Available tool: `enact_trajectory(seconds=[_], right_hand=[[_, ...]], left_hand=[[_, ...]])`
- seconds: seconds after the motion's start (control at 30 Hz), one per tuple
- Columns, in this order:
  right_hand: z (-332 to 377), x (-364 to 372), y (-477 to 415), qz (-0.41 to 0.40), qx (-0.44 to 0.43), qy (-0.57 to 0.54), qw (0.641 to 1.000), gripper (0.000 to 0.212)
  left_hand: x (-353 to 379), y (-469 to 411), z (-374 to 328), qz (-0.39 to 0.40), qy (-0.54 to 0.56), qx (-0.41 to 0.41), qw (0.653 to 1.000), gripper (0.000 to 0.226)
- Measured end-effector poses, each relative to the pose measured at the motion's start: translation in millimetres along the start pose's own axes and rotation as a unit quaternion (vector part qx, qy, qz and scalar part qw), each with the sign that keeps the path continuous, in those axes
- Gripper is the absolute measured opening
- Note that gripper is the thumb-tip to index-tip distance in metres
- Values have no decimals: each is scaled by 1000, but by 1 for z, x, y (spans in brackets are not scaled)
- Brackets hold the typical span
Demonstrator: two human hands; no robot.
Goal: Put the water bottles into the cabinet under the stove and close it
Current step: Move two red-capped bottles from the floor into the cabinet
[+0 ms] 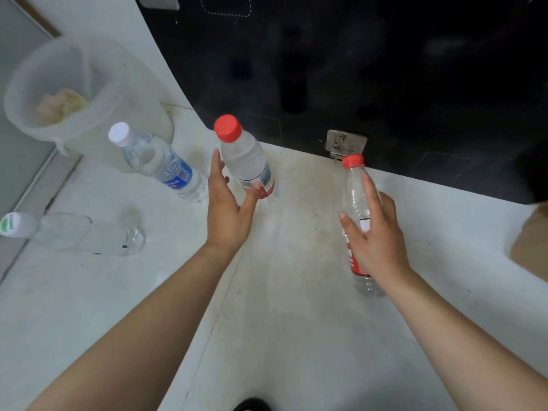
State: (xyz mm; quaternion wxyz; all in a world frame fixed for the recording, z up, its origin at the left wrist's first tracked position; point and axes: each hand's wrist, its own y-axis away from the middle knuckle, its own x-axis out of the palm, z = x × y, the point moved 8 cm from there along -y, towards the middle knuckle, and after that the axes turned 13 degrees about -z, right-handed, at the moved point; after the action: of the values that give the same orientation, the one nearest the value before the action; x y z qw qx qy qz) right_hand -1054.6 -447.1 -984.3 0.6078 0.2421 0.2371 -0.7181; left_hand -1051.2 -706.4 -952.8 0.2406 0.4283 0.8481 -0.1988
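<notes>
Several water bottles stand on the pale floor in front of the dark cabinet opening (370, 69). My left hand (228, 209) reaches around a red-capped bottle (246, 155), fingers straight and spread, the thumb tip touching its label. My right hand (376, 232) lies over a second red-capped bottle with a red label (354, 188), fingers straight across its side, not curled round it. Further left are a white-capped bottle with a blue label (160, 164) and a clear bottle with a green-and-white cap (74, 232).
A white bin lined with a plastic bag (59, 93) stands at the back left, beside a grey wall panel. A metal hinge (345, 142) sits on the cabinet's lower edge. A brown cardboard piece (530, 241) lies at the right edge.
</notes>
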Motion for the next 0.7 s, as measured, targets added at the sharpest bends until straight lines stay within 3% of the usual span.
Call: enact_trajectory(seconds=[0.1, 0.23, 0.4, 0.63, 0.7], right_hand=[[-3, -4, 4, 3, 9, -11, 1000, 73], [-13, -11, 12, 12, 32, -18, 999, 73], [-18, -19, 17, 12, 63, -30, 997, 70], [-22, -21, 18, 4, 45, 19, 999, 74], [-25, -18, 19, -7, 45, 38, 998, 75]], left_hand=[[14, -18, -18, 16, 100, 3, 995, 79], [27, -39, -28, 23, 125, 32, 991, 62], [39, -34, -30, 13, 68, 11, 998, 60], [57, 37, 1, 131, -103, -46, 985, 78], [59, 52, 20, 164, -98, -93, 977, 79]])
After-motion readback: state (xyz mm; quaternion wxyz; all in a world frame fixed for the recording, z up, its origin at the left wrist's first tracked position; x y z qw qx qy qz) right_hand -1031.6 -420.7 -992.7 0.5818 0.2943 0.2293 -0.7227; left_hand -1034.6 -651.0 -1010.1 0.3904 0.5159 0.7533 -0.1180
